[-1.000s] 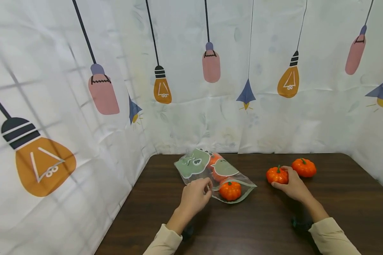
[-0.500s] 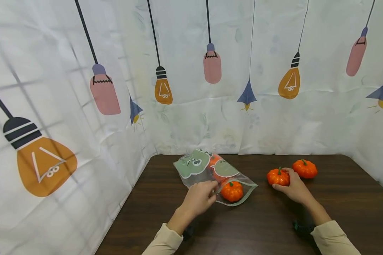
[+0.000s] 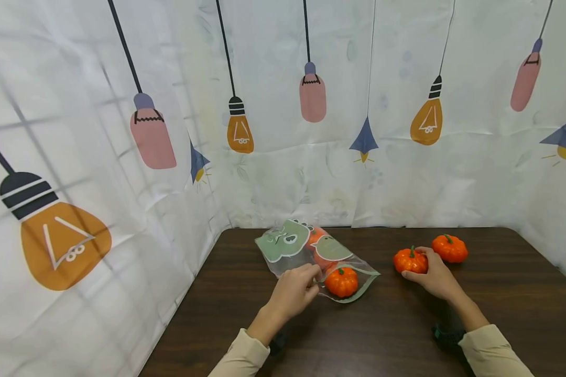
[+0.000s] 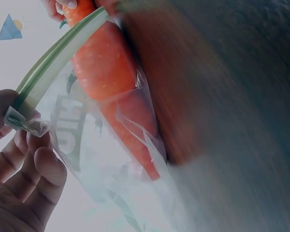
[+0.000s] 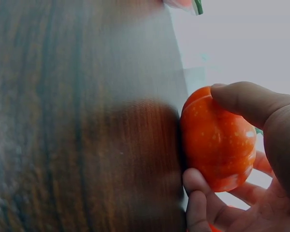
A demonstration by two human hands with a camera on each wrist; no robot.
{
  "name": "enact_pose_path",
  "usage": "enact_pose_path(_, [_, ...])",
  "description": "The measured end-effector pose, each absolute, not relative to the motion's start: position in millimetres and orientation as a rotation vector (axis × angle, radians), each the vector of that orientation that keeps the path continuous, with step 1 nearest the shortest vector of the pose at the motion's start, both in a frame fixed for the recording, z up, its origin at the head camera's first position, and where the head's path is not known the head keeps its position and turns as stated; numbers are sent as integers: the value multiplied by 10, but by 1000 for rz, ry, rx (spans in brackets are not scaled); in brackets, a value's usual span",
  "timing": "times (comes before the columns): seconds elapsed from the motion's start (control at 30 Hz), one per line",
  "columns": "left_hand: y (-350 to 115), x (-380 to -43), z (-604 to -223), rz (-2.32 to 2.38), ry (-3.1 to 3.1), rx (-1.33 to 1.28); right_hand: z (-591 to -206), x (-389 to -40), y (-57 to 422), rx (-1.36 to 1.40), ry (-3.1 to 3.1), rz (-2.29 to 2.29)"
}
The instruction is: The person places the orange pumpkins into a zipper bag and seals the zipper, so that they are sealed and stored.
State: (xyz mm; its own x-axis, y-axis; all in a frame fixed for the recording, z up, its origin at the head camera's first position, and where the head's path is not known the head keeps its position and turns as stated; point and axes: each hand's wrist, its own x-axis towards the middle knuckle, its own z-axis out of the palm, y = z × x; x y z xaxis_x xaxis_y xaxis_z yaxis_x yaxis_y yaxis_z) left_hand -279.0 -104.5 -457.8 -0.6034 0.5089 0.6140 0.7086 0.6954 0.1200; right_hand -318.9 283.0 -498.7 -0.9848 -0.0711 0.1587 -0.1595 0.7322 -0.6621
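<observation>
A clear zip bag (image 3: pixel 292 259) with green animal prints lies on the table, its green-edged mouth toward the front right. Inside it are several orange pumpkins, one of them (image 3: pixel 341 283) right at the mouth. My left hand (image 3: pixel 293 291) pinches the corner of the bag's green zip strip (image 4: pixel 53 63) between thumb and fingers, lifting that edge. On the right, my right hand (image 3: pixel 433 273) grips a small orange pumpkin (image 3: pixel 407 260) with a green stem, thumb on one side and fingers on the other. In the right wrist view this pumpkin (image 5: pixel 217 140) sits against the tabletop.
Another orange pumpkin (image 3: pixel 449 248) lies just behind my right hand. The dark wooden table (image 3: pixel 372 335) ends at a white curtain (image 3: pixel 283 183) printed with hanging lamps, which also runs along the left side.
My left hand has moved slightly right and now pinches the corner of the bag's mouth. The right hand stays on its pumpkin in the same place.
</observation>
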Motion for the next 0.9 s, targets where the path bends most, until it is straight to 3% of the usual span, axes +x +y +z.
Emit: enact_pose_path(0.9, [-1065, -2837, -4638, -692, -2405, -897, -4922, -3210, 2853, 269, -2764, 1255])
